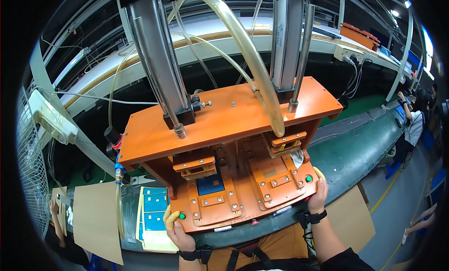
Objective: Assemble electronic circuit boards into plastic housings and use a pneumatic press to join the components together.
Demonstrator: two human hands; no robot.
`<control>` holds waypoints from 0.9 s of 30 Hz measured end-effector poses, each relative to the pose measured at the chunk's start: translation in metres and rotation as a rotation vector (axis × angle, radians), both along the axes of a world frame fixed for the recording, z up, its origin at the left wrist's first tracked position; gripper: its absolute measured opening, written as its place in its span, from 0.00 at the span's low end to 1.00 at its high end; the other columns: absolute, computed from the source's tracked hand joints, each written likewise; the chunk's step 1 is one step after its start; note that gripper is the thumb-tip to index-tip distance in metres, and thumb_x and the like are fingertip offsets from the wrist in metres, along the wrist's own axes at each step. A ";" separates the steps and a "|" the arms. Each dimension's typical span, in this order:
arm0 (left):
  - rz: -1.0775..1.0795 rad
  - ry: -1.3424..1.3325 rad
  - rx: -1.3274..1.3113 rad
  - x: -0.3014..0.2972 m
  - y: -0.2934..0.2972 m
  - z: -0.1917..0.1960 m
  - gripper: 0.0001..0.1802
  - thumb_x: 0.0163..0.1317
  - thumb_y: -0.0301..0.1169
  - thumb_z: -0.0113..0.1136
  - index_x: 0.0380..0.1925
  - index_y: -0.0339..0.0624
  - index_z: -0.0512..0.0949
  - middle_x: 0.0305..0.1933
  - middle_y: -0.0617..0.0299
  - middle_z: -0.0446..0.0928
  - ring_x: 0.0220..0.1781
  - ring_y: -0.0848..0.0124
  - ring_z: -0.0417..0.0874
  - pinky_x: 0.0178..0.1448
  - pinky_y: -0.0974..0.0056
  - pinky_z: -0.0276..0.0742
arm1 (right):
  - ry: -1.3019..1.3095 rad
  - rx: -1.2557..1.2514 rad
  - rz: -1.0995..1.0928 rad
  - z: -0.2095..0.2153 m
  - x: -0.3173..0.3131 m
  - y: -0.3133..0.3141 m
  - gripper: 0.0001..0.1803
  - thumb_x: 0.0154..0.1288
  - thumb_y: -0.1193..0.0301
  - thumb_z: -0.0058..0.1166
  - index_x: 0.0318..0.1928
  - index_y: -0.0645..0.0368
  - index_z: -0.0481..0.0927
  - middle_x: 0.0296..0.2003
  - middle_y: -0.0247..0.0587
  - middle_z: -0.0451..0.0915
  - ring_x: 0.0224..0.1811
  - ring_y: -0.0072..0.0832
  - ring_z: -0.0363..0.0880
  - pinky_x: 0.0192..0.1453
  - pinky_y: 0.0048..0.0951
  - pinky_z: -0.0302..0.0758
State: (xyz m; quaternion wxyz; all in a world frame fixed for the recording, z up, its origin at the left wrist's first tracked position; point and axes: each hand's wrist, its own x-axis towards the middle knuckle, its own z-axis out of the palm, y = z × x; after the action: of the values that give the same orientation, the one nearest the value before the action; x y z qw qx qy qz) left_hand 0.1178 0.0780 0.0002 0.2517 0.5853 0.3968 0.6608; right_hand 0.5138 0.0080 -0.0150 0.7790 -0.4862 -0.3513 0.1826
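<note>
- 1 orange press (224, 109) stands on the green tabletop (358, 147), with 2 silver cylinders (158, 51) above and 2 green buttons (182, 216) in front.
- 1 blue panel (206, 187) lies in the left of 2 fixtures (269, 166).
- Left hand (179, 234) and right hand (318, 196) touch 2 front corners, fingers partly curled; whether they grip, one cannot tell.

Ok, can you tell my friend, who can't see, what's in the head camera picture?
A person's left fingers and right fingers are at the front corners of an orange machine, near its green buttons. A blue piece lies in its left side, and two tall metal cylinders stand on top.
</note>
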 end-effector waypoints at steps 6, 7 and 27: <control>-0.018 -0.018 -0.008 -0.002 -0.001 -0.002 0.16 0.70 0.28 0.38 0.49 0.32 0.74 0.62 0.45 0.68 0.62 0.59 0.71 0.67 0.57 0.67 | -0.024 -0.019 -0.010 0.001 0.000 -0.003 0.25 0.75 0.65 0.32 0.60 0.72 0.70 0.55 0.50 0.76 0.57 0.32 0.74 0.64 0.31 0.68; -0.025 -0.021 0.004 -0.002 -0.001 -0.003 0.16 0.70 0.28 0.38 0.49 0.32 0.74 0.62 0.45 0.68 0.63 0.58 0.71 0.67 0.57 0.67 | -0.022 -0.015 -0.011 0.001 0.000 -0.003 0.25 0.75 0.65 0.32 0.60 0.72 0.70 0.55 0.50 0.76 0.57 0.32 0.74 0.64 0.31 0.68; -0.030 -0.011 -0.005 0.000 0.000 -0.002 0.16 0.69 0.27 0.37 0.48 0.32 0.73 0.62 0.45 0.67 0.63 0.58 0.71 0.68 0.57 0.66 | 0.009 0.000 0.015 0.005 -0.002 -0.001 0.26 0.74 0.64 0.33 0.60 0.74 0.69 0.54 0.51 0.77 0.56 0.32 0.76 0.62 0.31 0.70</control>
State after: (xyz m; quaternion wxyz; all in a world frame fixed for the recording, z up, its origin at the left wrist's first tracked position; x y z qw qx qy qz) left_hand 0.1177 0.0781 -0.0020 0.2653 0.5871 0.3884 0.6588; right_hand 0.5122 0.0067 -0.0101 0.7792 -0.4828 -0.3513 0.1905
